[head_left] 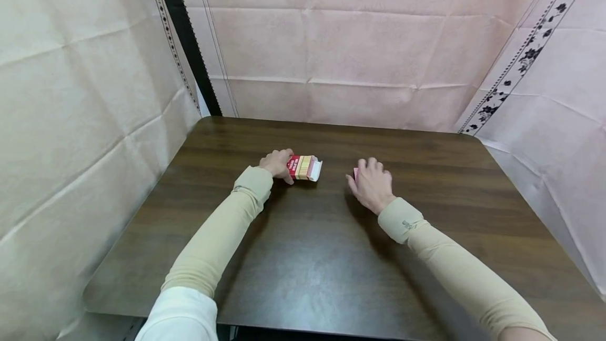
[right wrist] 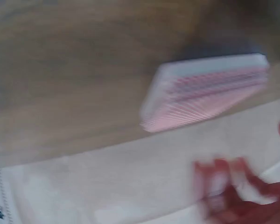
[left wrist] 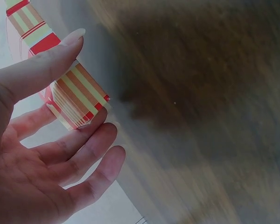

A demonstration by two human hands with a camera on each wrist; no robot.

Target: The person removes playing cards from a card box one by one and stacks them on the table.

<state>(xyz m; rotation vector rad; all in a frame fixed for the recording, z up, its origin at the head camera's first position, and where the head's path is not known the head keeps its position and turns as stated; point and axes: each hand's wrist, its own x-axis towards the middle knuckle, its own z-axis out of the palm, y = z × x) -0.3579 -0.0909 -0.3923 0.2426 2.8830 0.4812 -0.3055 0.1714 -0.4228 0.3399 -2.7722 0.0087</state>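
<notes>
My left hand (head_left: 278, 164) grips a small cardboard box (head_left: 302, 167) by its left end. The box is red with yellow and brown stripes, and a white flap sticks out at its right end. In the left wrist view the thumb lies across the striped box (left wrist: 79, 91), with fingers at its other side. To the right, my right hand (head_left: 372, 184) hovers near a pink thing (head_left: 355, 172), mostly hidden behind it in the head view. The right wrist view shows this as a blurred pink-and-white block (right wrist: 207, 93), apart from the loosely bent fingers (right wrist: 224, 179).
Both hands are over the far half of a brown wood-grain table (head_left: 293, 262). Pale cloth (head_left: 355, 51) hangs behind it and along both sides, with a black floral band (head_left: 525, 59) at the right corner. A dark strip (head_left: 189, 41) shows at the left corner.
</notes>
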